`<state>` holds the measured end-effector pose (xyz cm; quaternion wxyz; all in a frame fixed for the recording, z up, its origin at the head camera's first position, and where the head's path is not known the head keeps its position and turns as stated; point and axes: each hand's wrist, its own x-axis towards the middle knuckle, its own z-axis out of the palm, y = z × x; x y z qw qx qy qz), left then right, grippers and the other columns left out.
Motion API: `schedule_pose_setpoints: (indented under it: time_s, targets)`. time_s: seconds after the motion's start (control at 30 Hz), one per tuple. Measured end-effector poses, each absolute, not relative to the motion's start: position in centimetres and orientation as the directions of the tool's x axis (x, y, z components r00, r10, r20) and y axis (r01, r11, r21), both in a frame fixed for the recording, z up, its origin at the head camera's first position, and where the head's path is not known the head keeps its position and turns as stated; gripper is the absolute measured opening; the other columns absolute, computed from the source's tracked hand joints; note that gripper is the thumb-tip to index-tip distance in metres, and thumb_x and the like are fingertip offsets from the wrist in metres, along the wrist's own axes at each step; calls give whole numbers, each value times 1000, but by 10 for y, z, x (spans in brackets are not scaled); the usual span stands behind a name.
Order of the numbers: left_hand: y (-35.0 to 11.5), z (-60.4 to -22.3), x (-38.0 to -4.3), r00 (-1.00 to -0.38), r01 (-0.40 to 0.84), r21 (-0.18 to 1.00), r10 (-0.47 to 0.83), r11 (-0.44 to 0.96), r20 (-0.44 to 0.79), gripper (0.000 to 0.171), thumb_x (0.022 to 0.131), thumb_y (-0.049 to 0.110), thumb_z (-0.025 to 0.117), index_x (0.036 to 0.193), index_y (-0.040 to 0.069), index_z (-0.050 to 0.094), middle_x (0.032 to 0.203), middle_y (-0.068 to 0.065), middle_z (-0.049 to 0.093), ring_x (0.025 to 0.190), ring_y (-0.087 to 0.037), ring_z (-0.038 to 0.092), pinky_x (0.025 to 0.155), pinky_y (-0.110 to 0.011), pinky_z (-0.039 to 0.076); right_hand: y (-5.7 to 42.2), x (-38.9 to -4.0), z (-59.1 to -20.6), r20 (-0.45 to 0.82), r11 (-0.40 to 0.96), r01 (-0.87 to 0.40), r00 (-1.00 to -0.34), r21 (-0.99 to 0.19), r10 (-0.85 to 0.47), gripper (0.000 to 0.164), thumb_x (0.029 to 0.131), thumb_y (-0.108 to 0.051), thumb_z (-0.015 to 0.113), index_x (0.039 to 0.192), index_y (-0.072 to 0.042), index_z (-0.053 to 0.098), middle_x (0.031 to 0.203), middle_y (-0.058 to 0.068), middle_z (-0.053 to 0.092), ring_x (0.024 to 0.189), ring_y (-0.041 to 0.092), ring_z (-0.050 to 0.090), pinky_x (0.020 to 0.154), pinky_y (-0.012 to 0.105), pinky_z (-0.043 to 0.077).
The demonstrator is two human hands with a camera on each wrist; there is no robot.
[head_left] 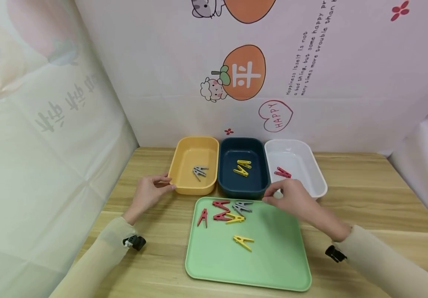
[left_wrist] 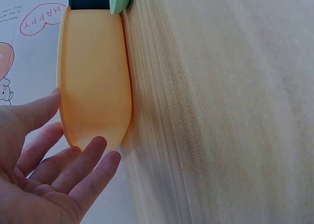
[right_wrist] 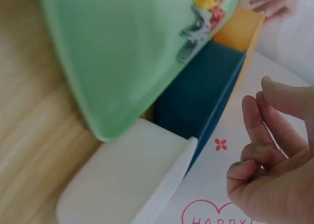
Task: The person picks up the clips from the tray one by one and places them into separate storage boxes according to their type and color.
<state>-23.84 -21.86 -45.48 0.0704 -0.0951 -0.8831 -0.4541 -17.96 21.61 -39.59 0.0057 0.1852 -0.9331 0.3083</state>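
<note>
My left hand (head_left: 148, 193) touches the near left corner of the yellow bin (head_left: 195, 191); in the left wrist view its thumb reaches the rim and its fingers are spread. Over the far edge of the green tray (head_left: 247, 265), my right hand (head_left: 291, 199) hovers with thumb and forefinger close together and nothing visible between them. On the tray lie red clothespins (head_left: 203, 217), overlapping grey clothespins (head_left: 242, 206) and yellow clothespins (head_left: 243, 242). Grey clothespins (head_left: 199, 171) lie in the yellow bin, yellow ones (head_left: 241, 170) in the dark blue bin (head_left: 241, 191), a red one (head_left: 283, 172) in the white bin (head_left: 319, 188).
Side by side, the three bins stand against a printed cloth backdrop (head_left: 184, 99) behind the wooden table (head_left: 370, 194). The tray's far edge lies close to the fronts of the bins. White cloth (head_left: 24, 174) hangs at the left.
</note>
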Motion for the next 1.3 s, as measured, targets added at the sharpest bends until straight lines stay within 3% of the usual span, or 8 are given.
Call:
schedule_pose_setpoints:
  time_s: [0.4, 0.63, 1.3]
  targets:
    - [-218, -454, -237, -975, 220, 796, 98, 564, 200, 32, 89, 16, 89, 113, -3, 79, 133, -19, 69, 107, -33, 75, 83, -38, 63, 228, -145, -406, 100, 760, -362, -924, -540, -369, 10, 88, -14, 87, 85, -20, 81, 81, -16, 71, 77, 14, 59, 68, 32, 50]
    - [-217, -452, -237, -975, 219, 790, 98, 572, 199, 31, 89, 16, 89, 112, -3, 79, 132, -19, 69, 107, -33, 74, 84, -42, 63, 239, -131, -419, 134, 765, -378, -921, -521, -365, 15, 87, -13, 88, 82, -24, 80, 79, -21, 69, 78, 13, 62, 72, 33, 51]
    - [-219, -454, -237, -977, 211, 785, 93, 583, 194, 32, 89, 17, 89, 112, -3, 79, 133, -18, 69, 107, -33, 75, 83, -40, 63, 249, -113, -440, 101, 759, -384, -914, -526, -392, 14, 87, -12, 86, 83, -23, 79, 80, -20, 67, 74, 5, 59, 64, 26, 50]
